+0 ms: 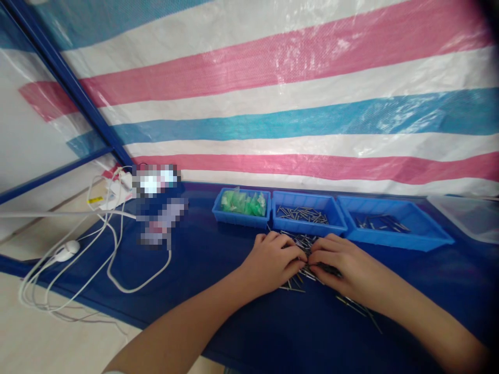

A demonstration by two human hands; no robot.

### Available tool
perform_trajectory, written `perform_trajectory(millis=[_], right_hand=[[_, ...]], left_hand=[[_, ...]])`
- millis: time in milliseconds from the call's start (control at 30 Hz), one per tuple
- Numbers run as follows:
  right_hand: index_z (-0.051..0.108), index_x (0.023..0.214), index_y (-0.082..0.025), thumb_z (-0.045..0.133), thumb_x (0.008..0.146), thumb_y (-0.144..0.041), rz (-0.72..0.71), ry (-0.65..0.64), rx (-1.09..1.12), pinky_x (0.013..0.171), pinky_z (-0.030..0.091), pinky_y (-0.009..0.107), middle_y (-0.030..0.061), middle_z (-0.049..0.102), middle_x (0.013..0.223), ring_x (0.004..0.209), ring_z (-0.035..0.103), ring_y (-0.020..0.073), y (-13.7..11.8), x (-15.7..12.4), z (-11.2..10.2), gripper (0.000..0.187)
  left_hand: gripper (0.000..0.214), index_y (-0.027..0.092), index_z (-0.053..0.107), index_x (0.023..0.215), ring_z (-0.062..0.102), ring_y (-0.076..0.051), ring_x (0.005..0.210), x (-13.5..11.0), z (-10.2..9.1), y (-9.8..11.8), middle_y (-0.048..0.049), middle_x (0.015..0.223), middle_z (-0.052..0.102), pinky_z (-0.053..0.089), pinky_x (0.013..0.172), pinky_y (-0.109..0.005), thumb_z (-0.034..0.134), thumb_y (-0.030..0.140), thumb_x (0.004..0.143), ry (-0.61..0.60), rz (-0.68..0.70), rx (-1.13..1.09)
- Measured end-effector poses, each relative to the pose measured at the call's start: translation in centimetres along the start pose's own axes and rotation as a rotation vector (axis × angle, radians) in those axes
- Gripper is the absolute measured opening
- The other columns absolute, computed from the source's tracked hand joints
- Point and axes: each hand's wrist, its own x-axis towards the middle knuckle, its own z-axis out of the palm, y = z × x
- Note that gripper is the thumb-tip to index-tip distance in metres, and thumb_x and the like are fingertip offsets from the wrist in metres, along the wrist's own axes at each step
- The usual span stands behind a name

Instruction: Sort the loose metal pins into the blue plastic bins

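Observation:
A loose pile of thin, nail-like metal pins (300,240) lies on the blue tabletop (273,332), partly hidden beneath my hands. My left hand (275,259) is in the pile from the left, its fingers bent and its thumb and index fingertip together on pins. From the right, my right hand (339,262) reaches into the same pile with curled fingers and thumb closed over pins. The fingertips of both hands almost meet; exactly how many pins each one grips is hidden. A few stray pins (356,306) lie below my right wrist.
Behind the pile stand three blue bins: the left bin (241,221) holds green plastic packets (244,202); the middle bin (312,226) and right bin (405,241) hold pins. White cables (113,259) and blurred devices lie left. A clear plastic container (468,218) sits far right. Striped sheeting (273,119) hangs behind.

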Motion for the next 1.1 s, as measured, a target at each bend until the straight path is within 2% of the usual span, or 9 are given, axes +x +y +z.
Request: perform_trajectory(millis=[167,267,333,467,600,867,967,1100], right_hand=[[0.065,0.085,-0.022,0.049,0.090,-0.022,0.051,0.066,0.063,0.072,0.048,0.035,0.0048,0.064,0.084,0.079,0.059,0.0186,0.2,-0.1,-0.3,0.017],[0.064,0.091,-0.022,0.050,0.091,-0.026,0.147,0.184,0.170,0.073,0.049,0.032,0.0046,0.067,0.088,0.081,0.062,0.0180,0.3,-0.3,-0.4,0.014],[0.064,0.093,-0.022,0.052,0.090,-0.030,0.234,0.243,0.270,0.067,0.049,0.029,0.0037,0.068,0.088,0.077,0.063,0.0169,0.1,-0.4,-0.3,0.014],[0.064,0.089,-0.022,0.055,0.088,-0.036,0.344,0.326,0.465,0.064,0.048,0.027,0.0031,0.067,0.084,0.076,0.062,0.0169,-0.6,-0.3,0.5,0.017],[0.061,0.087,-0.022,0.056,0.087,-0.036,0.376,0.430,0.591,0.067,0.048,0.027,0.0031,0.063,0.084,0.078,0.060,0.0169,-0.9,-0.1,1.0,0.014],[0.060,0.082,-0.022,0.056,0.086,-0.033,0.442,0.479,0.707,0.062,0.046,0.024,0.0003,0.059,0.076,0.069,0.056,0.0136,-1.3,0.2,0.5,0.012],[0.063,0.081,-0.021,0.059,0.084,-0.036,0.466,0.487,0.768,0.062,0.047,0.023,-0.0001,0.059,0.074,0.067,0.056,0.0128,-1.6,0.4,0.4,0.016],[0.066,0.082,-0.021,0.062,0.083,-0.038,0.463,0.507,0.794,0.066,0.049,0.025,0.0019,0.064,0.081,0.073,0.059,0.0142,-1.7,0.4,0.7,0.017]], left_hand=[[0.022,0.024,0.066,0.105,0.051,-0.023,0.104,0.2,0.1,-0.1,-0.0041,0.105,0.064,0.040,0.086,-0.038,0.057,0.036,0.089,0.065,-0.026,-0.014],[0.033,0.020,0.066,0.109,0.052,-0.024,0.104,0.4,0.3,-0.1,-0.0069,0.106,0.065,0.040,0.089,-0.037,0.061,0.043,0.085,0.112,0.002,-0.052],[0.036,0.018,0.066,0.108,0.054,-0.023,0.101,0.7,0.3,-0.1,-0.0077,0.104,0.067,0.041,0.088,-0.035,0.062,0.046,0.085,0.110,0.040,-0.081],[0.027,0.016,0.067,0.097,0.059,-0.018,0.090,1.1,0.1,0.2,-0.0069,0.097,0.069,0.043,0.081,-0.029,0.057,0.039,0.090,0.093,0.080,-0.169],[0.022,0.016,0.067,0.087,0.061,-0.015,0.078,1.1,-0.3,0.7,-0.0034,0.084,0.070,0.044,0.075,-0.025,0.053,0.032,0.093,0.095,0.034,-0.328],[0.020,0.016,0.067,0.092,0.060,-0.013,0.074,0.9,-0.2,1.1,-0.0027,0.086,0.069,0.045,0.072,-0.022,0.057,0.032,0.089,0.202,-0.184,-0.522],[0.019,0.015,0.068,0.091,0.059,-0.013,0.073,0.9,-0.2,1.1,-0.0026,0.085,0.068,0.044,0.071,-0.022,0.058,0.031,0.088,0.201,-0.199,-0.542],[0.023,0.015,0.068,0.095,0.057,-0.013,0.072,0.8,-0.4,1.3,-0.0029,0.083,0.067,0.043,0.068,-0.022,0.054,0.032,0.090,0.167,-0.163,-0.553]])
